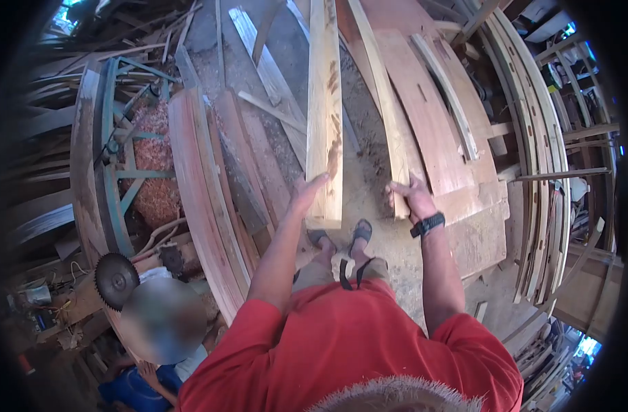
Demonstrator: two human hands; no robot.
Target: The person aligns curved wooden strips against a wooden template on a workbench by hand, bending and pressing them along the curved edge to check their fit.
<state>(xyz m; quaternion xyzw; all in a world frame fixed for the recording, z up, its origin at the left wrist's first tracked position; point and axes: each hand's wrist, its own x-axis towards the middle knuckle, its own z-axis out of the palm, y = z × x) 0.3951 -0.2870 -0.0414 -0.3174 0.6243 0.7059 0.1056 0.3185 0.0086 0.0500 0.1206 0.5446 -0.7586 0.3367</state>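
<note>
My left hand [310, 192] grips the near end of a wide, pale wooden plank [325, 123] with brown stains along one edge. The plank stretches away from me, past the top of the view. My right hand [413, 198], below a dark wristwatch [428, 224], is closed round the near end of a narrower, slightly curved wooden board [384, 96]. The two pieces lie apart, with the floor showing between them. Their far ends are out of view.
Reddish planks [207, 199] lie at left, near a green metal frame [137, 175] with wood shavings. A circular saw blade [116, 281] stands near a seated person [164, 371] at lower left. Plywood sheets [424, 103] lie right, beside long stacked boards [533, 137]. My sandalled feet [361, 232] are on the floor.
</note>
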